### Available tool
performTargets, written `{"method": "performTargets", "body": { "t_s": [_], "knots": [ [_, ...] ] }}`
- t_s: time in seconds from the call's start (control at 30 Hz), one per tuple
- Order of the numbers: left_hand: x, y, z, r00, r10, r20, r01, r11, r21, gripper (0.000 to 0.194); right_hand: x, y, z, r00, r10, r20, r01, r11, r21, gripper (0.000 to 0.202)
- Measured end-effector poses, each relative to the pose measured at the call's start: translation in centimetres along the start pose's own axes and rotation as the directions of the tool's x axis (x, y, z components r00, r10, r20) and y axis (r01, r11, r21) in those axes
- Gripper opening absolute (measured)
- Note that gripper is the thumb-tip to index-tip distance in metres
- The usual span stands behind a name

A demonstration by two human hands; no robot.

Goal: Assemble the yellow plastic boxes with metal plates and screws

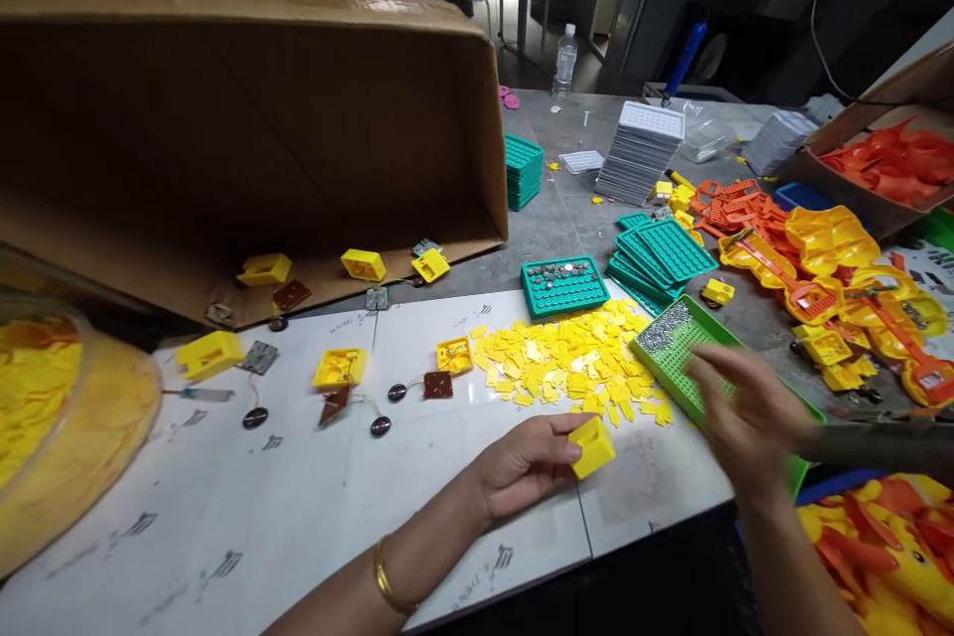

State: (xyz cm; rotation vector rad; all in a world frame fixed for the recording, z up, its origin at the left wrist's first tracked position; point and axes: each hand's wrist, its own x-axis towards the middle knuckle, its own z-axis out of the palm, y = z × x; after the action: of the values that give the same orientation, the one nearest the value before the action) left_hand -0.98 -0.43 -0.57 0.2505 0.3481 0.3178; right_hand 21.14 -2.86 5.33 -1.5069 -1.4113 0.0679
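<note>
Yellow box tilted in left hand

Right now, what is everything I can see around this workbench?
Bench: one, grey and white, throughout
Cardboard boxes: two, brown, back left and far right
Tub: one, yellowish, left edge
Loose casings: six, yellow, left; more at right
Flat chips: many, yellow, centre
Teal trays: several, teal, behind the chips
Silver discs: many, silver, on one teal tray
Green tray: one, green, right of the chips
Pale panels: many, whitish, back right
Bottle: one, clear, back
Glossy shells: several, yellow, right
Toy pieces: many, yellow and orange, lower right
Held casing: one, yellow, left hand
Bracelet: one, gold, left wrist
Left hand: one, bare, centre
Right hand: one, bare, blurred, over the green tray
</note>
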Motion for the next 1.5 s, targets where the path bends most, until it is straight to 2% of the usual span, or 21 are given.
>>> {"method": "performTargets", "body": {
  "t_s": [0.07, 0.13, 0.2, 0.27, 0.33, 0.5, 0.6, 0.7, 0.87, 1.0, 1.07, 1.2, 1.33, 1.5],
  "knots": [
    [-0.1, 0.1, -0.2, 1.0, 0.026, -0.006, -0.026, 0.999, 0.018, 0.044, 2.6, 0.3, 5.3, 0.978, -0.066, 0.196, 0.079, 0.995, -0.062, 0.015],
    [-0.2, 0.2, -0.4, 0.997, 0.046, -0.06, -0.047, 0.999, -0.005, 0.05, 5.0, 1.0, 10.1, 0.931, -0.066, 0.36, 0.119, 0.985, -0.127, 0.018],
    [-0.4, 0.5, -0.6, 0.994, 0.048, -0.096, -0.051, 0.998, -0.025, 0.054, 6.6, 1.9, 13.4, 0.907, -0.051, 0.418, 0.135, 0.975, -0.175, 0.02],
    [-0.5, 0.7, -0.8, 0.993, 0.053, -0.102, -0.057, 0.998, -0.04, 0.057, 7.3, 2.5, 15.1, 0.885, -0.032, 0.465, 0.151, 0.964, -0.22, 0.021],
    [-0.6, 1.0, -0.9, 0.993, 0.057, -0.108, -0.064, 0.996, -0.057, 0.058, 7.6, 2.7, 15.5, 0.858, -0.003, 0.513, 0.161, 0.951, -0.264, 0.02],
    [-0.7, 1.6, -0.7, 0.989, 0.051, -0.137, -0.059, 0.997, -0.058, 0.056, 8.6, 2.7, 15.1, 0.803, 0.067, 0.593, 0.135, 0.947, -0.29, 0.011],
    [-0.7, 1.9, -0.7, 0.993, 0.06, -0.104, -0.062, 0.998, -0.012, 0.051, 9.2, 2.7, 14.7, 0.8, 0.074, 0.595, 0.085, 0.968, -0.235, 0.009],
    [-0.7, 2.1, -0.6, 0.991, 0.088, -0.101, -0.087, 0.996, 0.009, 0.048, 8.9, 2.9, 14.1, 0.82, 0.083, 0.567, -0.014, 0.992, -0.125, 0.008],
    [-0.7, 2.0, -0.6, 0.99, 0.094, -0.107, -0.096, 0.995, -0.012, 0.049, 7.6, 3.2, 13.3, 0.823, 0.158, 0.545, -0.259, 0.959, 0.112, 0.034],
    [-0.6, 2.0, -0.7, 0.985, 0.102, -0.14, -0.104, 0.995, -0.006, 0.05, 7.2, 3.1, 13.3, 0.804, 0.187, 0.565, -0.343, 0.922, 0.182, 0.048],
    [-0.6, 2.1, -0.7, 0.982, 0.103, -0.161, -0.104, 0.995, -0.001, 0.05, 7.6, 2.9, 13.5, 0.804, 0.189, 0.564, -0.333, 0.928, 0.164, 0.044],
    [-0.6, 2.3, -0.7, 0.977, 0.1, -0.19, -0.099, 0.995, 0.014, 0.051, 9.0, 2.4, 14.6, 0.808, 0.168, 0.565, -0.24, 0.969, 0.056, 0.021],
    [-0.7, 2.4, -0.9, 0.973, 0.103, -0.205, -0.1, 0.995, 0.027, 0.053, 10.2, 2.3, 15.6, 0.75, 0.19, 0.633, -0.191, 0.979, -0.067, 0.019],
    [-0.6, 2.6, -1.0, 0.971, 0.115, -0.211, -0.109, 0.993, 0.037, 0.053, 10.9, 2.0, 15.9, 0.676, 0.224, 0.702, -0.116, 0.973, -0.198, 0.018]
  ]
}}
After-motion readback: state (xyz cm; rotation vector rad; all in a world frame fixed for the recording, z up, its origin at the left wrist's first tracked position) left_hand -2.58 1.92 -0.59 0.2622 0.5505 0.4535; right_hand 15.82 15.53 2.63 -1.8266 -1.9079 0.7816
